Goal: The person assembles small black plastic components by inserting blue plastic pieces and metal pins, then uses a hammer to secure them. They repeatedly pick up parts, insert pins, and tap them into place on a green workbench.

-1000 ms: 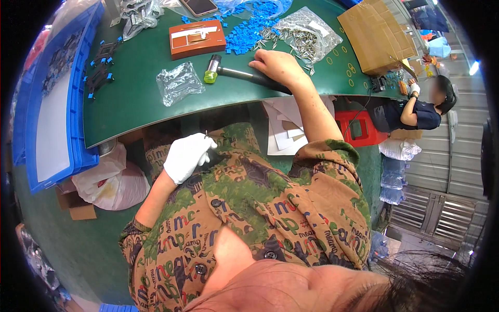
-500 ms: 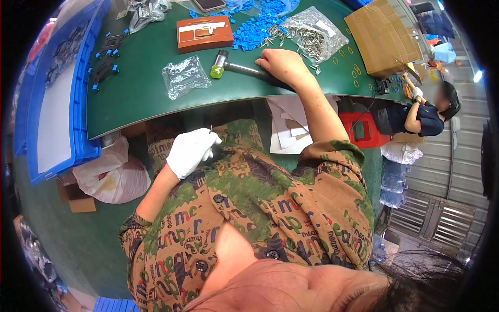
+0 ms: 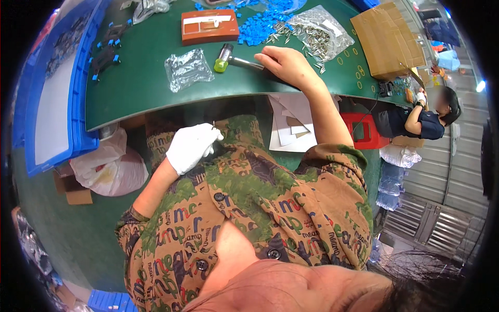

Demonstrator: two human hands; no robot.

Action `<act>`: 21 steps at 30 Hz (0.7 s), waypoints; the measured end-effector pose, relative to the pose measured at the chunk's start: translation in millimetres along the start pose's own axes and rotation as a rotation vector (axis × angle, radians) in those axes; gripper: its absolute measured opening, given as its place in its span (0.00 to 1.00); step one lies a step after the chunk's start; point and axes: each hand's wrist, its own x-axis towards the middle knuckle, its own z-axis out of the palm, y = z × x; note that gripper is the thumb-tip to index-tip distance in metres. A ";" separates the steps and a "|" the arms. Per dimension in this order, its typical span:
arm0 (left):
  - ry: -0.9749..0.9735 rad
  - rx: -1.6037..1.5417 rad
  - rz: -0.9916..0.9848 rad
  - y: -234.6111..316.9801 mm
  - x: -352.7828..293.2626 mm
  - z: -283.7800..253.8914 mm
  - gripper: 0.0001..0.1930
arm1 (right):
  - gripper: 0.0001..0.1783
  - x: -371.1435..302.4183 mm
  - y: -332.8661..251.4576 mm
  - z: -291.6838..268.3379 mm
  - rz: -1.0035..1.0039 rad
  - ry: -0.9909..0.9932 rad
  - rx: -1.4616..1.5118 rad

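My left hand point(image 3: 193, 148), in a white glove, is closed in front of my lap. The tip of a thin metal pin point(image 3: 213, 125) sticks up from its fingers; the rest is hidden. Bare, my right hand point(image 3: 285, 63) hovers or rests over the handle of a hammer point(image 3: 244, 63) on the green table. Its thumb and forefinger stretch leftward, slightly apart; the other fingers are hidden beneath. The hammer has a dark head with a yellow-green face. Beside it lies a clear plastic bag point(image 3: 189, 70) with contents I cannot make out.
Blue plastic pieces point(image 3: 262, 27) and a bag of metal pins point(image 3: 322, 36) lie behind my right hand. A red-brown box point(image 3: 209, 34) stands further left. Black frames with blue tips point(image 3: 105, 60) lie near a blue crate point(image 3: 80, 104). A cardboard box point(image 3: 387, 44) and a co-worker point(image 3: 416, 117) are at right.
The view has shifted slightly. My right thumb and forefinger reach a little further left and look straighter. The left hand and the hammer stay where they were.
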 end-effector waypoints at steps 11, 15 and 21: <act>-0.038 0.128 0.065 7.6 0.6 1.1 0.16 | 0.17 -45.7 -80.3 33.1 -0.352 -0.539 0.273; -0.041 0.183 0.123 5.3 1.7 1.0 0.16 | 0.18 -41.9 -83.3 32.5 -0.357 -0.556 0.286; -0.056 0.245 0.144 6.6 2.3 0.7 0.16 | 0.17 -40.0 -85.9 30.4 -0.364 -0.587 0.294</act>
